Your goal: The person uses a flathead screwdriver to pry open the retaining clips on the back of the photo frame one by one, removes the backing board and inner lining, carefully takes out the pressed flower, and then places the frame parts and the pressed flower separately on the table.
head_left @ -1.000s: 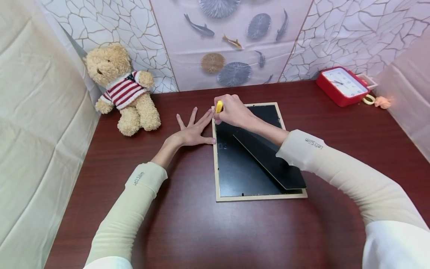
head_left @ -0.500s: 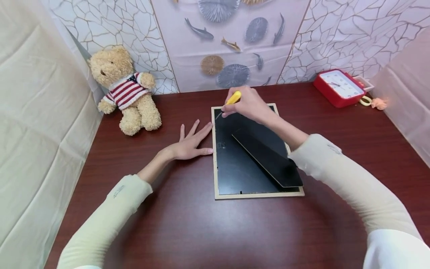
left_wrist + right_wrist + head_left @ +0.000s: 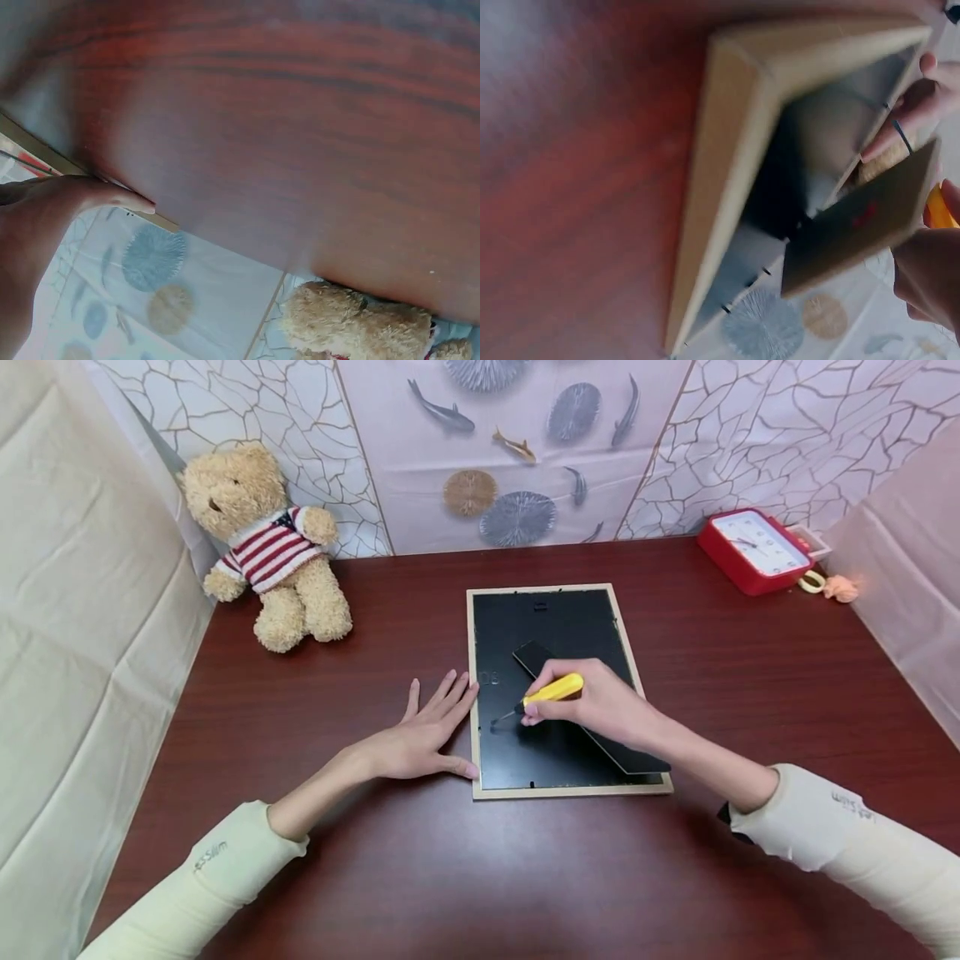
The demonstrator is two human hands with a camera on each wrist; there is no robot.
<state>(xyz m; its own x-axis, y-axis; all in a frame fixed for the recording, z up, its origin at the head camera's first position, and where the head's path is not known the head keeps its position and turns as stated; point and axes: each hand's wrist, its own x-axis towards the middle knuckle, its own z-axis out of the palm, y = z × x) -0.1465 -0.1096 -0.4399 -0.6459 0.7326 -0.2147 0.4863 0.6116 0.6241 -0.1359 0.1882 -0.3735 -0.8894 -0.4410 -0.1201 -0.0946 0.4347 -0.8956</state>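
A picture frame lies face down on the table, its pale wooden rim around a black back. From that back the black easel stand sticks up at a slant; its underside shows in the right wrist view. My right hand grips a yellow-handled screwdriver, its thin tip pointing left and down close over the backing near the left rim. With fingers spread and straight, my left hand rests at the frame's left edge, fingertips and thumb on the rim. Small dark tabs line the inner edge.
A teddy bear in a striped sweater leans at the back left. At the back right stands a red clock, with a yellow ring and a small orange item beside it. Patterned cloth hangs behind the table.
My right hand has brought the screwdriver from the frame's upper left corner down toward the lower part of the left side. My left hand has slid down along the left edge.
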